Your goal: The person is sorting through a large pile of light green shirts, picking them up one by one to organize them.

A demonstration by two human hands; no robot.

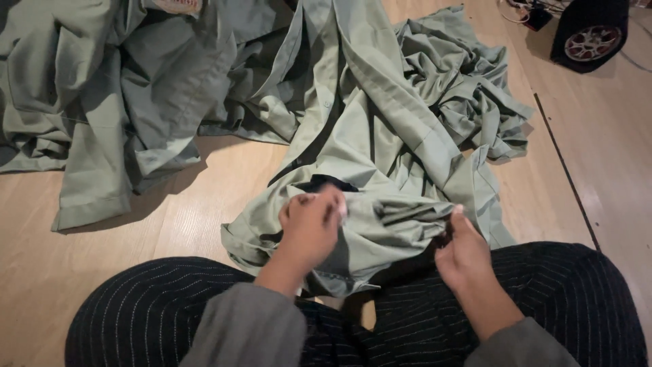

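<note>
**Green garment on lap, both hands engaged**

Head view: A green shirt lay crumpled on the wooden floor, its near edge drawn onto the lap. The left hand was closed, fingers pinching a fold of the cloth. The right hand rested at the fabric's right edge, fingers curled; its grip could not be told. More green cloth was heaped far left. A wheel stood far right. Black pinstriped trousers covered the near knees.
</note>
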